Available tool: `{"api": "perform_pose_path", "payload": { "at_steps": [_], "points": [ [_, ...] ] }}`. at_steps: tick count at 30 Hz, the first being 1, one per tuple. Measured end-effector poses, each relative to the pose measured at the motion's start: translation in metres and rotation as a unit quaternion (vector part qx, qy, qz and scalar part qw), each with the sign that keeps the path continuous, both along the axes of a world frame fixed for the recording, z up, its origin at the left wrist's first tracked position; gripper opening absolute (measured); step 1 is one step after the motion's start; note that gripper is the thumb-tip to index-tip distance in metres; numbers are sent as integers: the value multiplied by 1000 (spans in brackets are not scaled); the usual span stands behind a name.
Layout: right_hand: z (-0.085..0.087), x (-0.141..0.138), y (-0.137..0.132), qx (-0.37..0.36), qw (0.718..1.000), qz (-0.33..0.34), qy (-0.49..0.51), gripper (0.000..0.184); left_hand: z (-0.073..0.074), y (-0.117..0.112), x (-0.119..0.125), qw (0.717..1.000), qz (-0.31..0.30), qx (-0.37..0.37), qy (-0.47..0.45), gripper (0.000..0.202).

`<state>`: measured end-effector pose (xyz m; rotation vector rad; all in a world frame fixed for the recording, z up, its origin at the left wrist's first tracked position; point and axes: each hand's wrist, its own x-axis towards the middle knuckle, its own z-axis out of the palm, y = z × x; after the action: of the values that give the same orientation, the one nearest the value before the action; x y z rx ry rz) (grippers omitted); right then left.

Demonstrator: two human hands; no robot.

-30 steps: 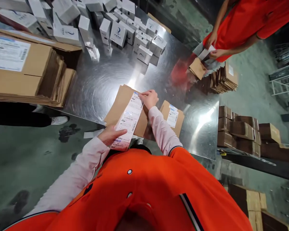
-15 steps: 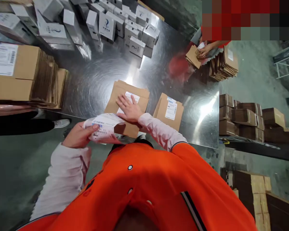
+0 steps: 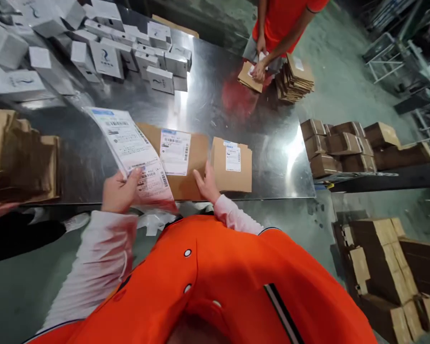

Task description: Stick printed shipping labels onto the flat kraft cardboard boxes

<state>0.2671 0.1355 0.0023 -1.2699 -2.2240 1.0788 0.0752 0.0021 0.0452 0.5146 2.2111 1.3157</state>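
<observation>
Okay, left hand: narrow pinch on a printed shipping-label sheet, thumb on top, sheet angled up & away toward far left, its lower end over surface's near edge.
Right hand: open, fingers spread, tips on near edge of a flat kraft carton, not gripping.
Flat kraft carton: lay on surface, near middle, w/ white barcode label stuck on top; sheet overlapped its left side.
Beside it: second kraft carton, just right, smaller label on top.
Surface: stainless steel, shiny, scratched, glare on right.
Far left: white product boxes in loose rows & piles on surface.
Near left: stack of flat cartons at surface edge.
Far right: co-worker's hands on a kraft carton, next to a stack of cartons.
Right: brown cartons piled beyond surface; more on floor, near right.
</observation>
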Motion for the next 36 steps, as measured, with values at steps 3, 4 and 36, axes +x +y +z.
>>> {"api": "perform_pose_path", "payload": {
  "at_steps": [3,4,36],
  "points": [
    [13,44,47,-31,993,-66,91,56,15,-4,6,986,4,106,-132,59],
    [19,59,62,-31,992,-93,79,56,17,-5,8,981,8,127,-147,65],
    [44,-103,56,52,987,143,-45,13,-46,-27,36,931,-114,61,-343,48]
  ]
}}
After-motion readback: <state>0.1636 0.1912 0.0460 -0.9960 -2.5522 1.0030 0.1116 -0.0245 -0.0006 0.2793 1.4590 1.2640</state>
